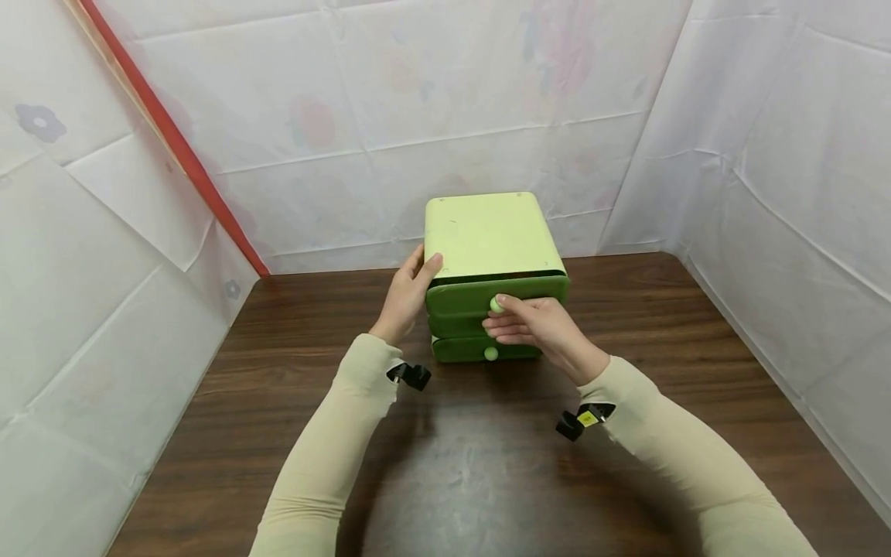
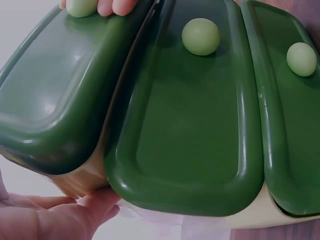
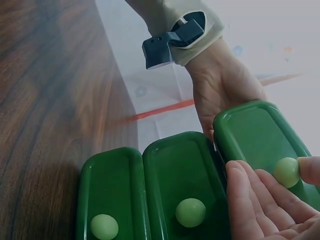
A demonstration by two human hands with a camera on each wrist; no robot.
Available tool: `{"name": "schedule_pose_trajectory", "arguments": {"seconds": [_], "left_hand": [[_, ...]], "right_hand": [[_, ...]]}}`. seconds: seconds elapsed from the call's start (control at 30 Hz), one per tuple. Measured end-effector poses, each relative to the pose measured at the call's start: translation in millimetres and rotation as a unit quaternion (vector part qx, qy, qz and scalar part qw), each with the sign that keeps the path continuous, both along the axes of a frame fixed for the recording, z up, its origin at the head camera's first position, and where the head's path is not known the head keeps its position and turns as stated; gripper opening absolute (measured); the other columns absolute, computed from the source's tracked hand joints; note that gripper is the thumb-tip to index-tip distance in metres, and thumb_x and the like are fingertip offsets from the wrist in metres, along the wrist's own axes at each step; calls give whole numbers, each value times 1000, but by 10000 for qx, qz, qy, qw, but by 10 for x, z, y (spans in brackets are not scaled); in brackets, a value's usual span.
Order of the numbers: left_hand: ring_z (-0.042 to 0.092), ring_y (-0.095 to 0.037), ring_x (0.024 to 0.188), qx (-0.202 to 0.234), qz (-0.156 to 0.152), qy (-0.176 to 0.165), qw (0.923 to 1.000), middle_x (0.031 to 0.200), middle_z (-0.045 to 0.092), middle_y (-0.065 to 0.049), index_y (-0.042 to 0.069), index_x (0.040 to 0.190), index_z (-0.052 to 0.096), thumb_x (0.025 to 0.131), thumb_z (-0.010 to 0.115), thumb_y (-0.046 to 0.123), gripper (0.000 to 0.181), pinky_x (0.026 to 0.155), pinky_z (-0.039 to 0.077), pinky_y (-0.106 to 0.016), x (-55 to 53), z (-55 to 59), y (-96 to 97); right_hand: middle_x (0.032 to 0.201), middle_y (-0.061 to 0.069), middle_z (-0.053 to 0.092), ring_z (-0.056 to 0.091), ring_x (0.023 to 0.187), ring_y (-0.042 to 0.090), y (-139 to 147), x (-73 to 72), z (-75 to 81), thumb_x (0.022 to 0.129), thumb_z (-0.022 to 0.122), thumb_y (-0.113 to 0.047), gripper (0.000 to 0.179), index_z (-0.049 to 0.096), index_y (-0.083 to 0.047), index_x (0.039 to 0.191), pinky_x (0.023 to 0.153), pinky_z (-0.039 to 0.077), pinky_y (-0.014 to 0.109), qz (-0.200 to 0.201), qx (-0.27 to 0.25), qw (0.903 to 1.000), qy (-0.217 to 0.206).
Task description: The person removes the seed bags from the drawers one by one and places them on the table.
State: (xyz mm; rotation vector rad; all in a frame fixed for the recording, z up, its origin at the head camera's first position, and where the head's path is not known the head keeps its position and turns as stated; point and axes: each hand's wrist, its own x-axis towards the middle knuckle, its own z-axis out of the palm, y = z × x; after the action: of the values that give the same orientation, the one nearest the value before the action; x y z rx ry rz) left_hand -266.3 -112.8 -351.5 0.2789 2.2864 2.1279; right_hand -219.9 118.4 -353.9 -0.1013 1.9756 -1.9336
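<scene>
A small chest of drawers (image 1: 493,232) with a pale green body and dark green fronts stands on the table. Its top drawer (image 1: 452,300) juts out a little, leaving a dark gap under the top panel. My right hand (image 1: 539,329) pinches that drawer's round pale knob (image 3: 286,172) between thumb and fingers. Against the chest's left side lies my left hand (image 1: 407,298), its thumb over the upper front edge. The middle drawer (image 2: 190,120) and bottom drawer (image 3: 112,185) sit lower, each with a round knob.
Dark wood-grain table (image 1: 313,340) extends around the chest. White patterned sheeting (image 1: 390,100) hangs behind it and at both sides. A red strip (image 1: 181,147) slants down the back left corner. Each wrist carries a small black camera (image 1: 416,377).
</scene>
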Motion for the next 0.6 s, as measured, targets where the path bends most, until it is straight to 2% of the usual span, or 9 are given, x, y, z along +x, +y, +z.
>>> {"name": "schedule_pose_trajectory", "arguments": {"seconds": [0.17,0.37,0.6], "left_hand": [[36,-19,143,-140,-32,91,9999,157,35,-5,16,158,21,100,51,49,73,116,32,-39,4,-9,14],[33,-18,145,-320,-81,188,9993,158,34,-3,18,158,20,99,50,53,75,118,30,-41,19,-14,0],[31,-20,146,-527,-144,160,9984,158,32,-4,22,158,17,100,44,55,73,119,28,-43,24,-29,-16]], "right_hand": [[105,14,75,74,94,21,48,55,-5,94,63,-45,54,69,5,115,88,56,40,-16,69,10000,54],[107,15,74,72,99,28,82,166,-20,94,62,-47,57,69,5,116,87,57,41,139,165,9996,166],[109,19,73,74,95,22,100,355,-49,97,59,-44,55,67,6,119,83,58,37,243,189,9989,343]]}}
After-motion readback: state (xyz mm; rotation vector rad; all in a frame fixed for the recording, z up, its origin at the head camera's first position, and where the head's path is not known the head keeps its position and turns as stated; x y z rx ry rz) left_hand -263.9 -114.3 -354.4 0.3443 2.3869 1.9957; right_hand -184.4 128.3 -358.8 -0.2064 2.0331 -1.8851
